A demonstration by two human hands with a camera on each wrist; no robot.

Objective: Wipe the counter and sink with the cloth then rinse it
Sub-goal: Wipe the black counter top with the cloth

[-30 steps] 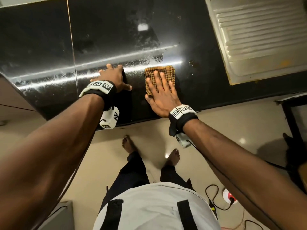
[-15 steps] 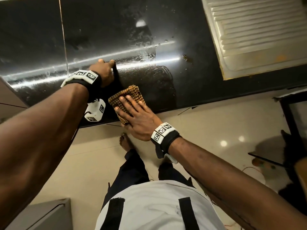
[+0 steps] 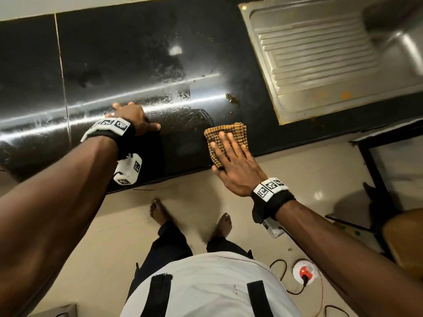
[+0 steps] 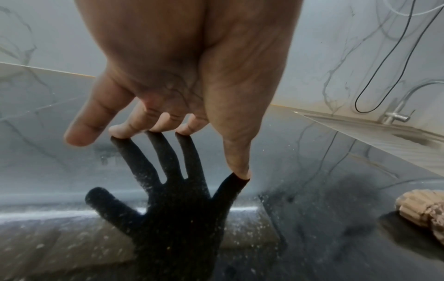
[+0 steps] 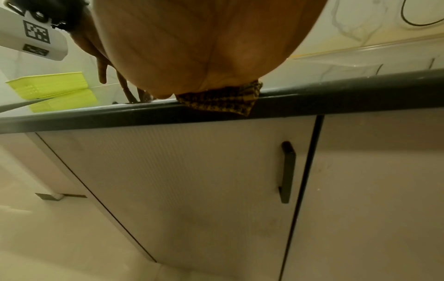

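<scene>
Flatly, right hand point(image 3: 233, 163) presses cloth point(image 3: 225, 136); left hand point(image 3: 135, 116), fingers spread, empty, well apart.

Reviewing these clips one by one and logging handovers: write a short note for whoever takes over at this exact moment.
Right hand: flat, fingers straight, pressing the checked cloth on the black counter at its front edge; a cloth corner hangs over the edge.
Left hand: fingertips resting on the counter, holding nothing.
Done: wet wipe streaks show between the hands.
Left: the brown spot beyond the cloth, the steel sink with its orange marks, then rinsing the cloth.
</scene>
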